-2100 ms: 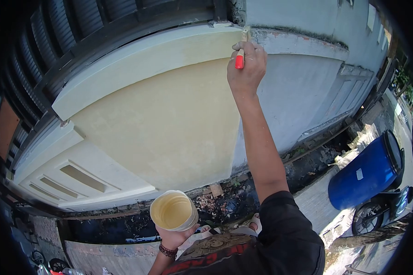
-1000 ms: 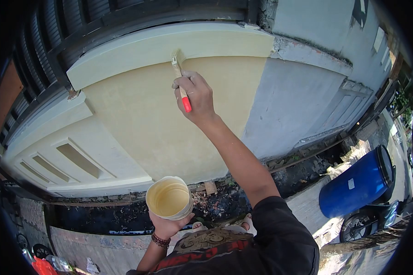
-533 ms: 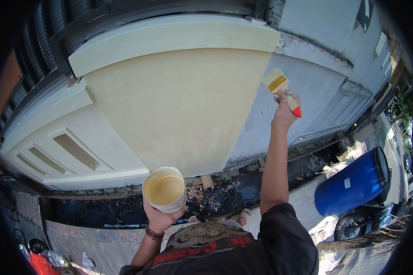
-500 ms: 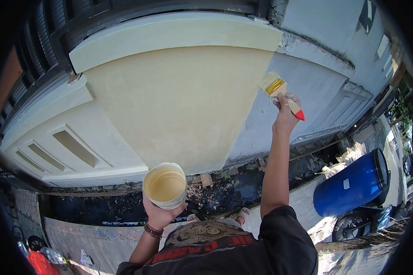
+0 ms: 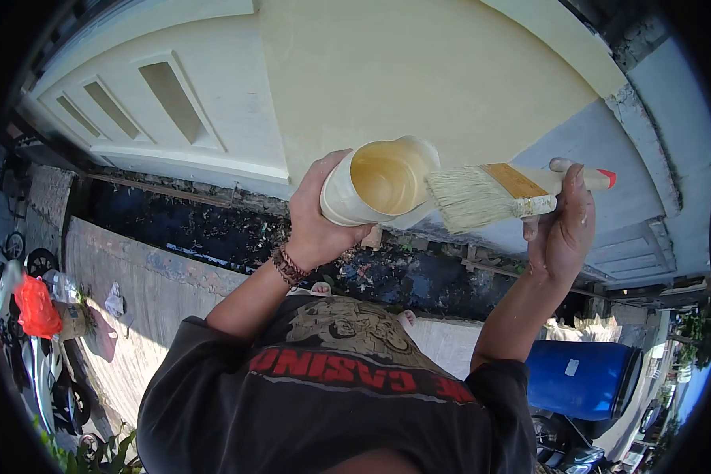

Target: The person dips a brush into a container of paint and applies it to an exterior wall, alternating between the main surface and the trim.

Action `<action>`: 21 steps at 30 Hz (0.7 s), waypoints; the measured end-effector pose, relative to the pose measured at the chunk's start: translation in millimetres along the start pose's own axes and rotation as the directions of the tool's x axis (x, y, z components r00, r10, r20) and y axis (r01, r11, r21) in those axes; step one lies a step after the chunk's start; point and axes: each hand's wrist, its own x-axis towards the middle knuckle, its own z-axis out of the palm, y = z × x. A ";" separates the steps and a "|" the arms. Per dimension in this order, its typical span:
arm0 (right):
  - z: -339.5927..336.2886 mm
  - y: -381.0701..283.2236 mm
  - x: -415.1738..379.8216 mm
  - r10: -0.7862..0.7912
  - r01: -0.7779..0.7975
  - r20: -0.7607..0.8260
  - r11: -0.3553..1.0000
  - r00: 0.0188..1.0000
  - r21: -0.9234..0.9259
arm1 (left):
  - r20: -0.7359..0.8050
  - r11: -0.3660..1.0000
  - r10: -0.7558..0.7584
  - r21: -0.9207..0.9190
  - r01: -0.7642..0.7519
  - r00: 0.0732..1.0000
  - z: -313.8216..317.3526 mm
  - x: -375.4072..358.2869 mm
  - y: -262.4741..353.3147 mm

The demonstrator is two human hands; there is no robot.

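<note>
Brush [image 5: 494, 193] brought near tub [image 5: 341, 197], cream wall [image 5: 403, 71], ditch [image 5: 189, 223]

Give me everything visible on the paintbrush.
Wide, flat paintbrush with pale, clumped bristles, a gold-brown, paint-smeared ferrule and a pale, wood-looking handle with a red end. Bristles point leftward in view; the right hand has it in its grip. Bristle tips visually meet the paint container; contact is unclear.
</note>
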 end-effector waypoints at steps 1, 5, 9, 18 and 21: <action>7.7 0.7 -0.1 0.036 -0.033 0.062 0.998 0.997 -0.049 | -0.005 1.000 0.013 0.001 -0.013 1.000 -2.5 -0.6 -1.6; 45.0 3.9 -0.6 0.020 -0.017 0.009 0.976 1.000 -0.218 | 0.009 0.977 0.160 0.140 -0.160 0.987 -14.7 -6.2 -11.8; 71.2 -0.9 -11.3 -0.022 0.037 0.047 0.938 0.999 -0.344 | -0.012 0.958 0.198 0.213 -0.191 0.980 -22.8 -7.4 -10.0; 112.8 16.5 -13.8 -0.204 0.455 0.498 0.764 0.843 -0.457 | -0.185 0.887 0.444 0.228 -0.401 0.877 -24.9 -3.4 -9.4; 117.4 9.8 -16.5 -0.124 0.410 0.508 0.762 0.852 -0.502 | -0.169 0.937 0.307 0.225 -0.267 0.936 -28.9 -7.8 -6.5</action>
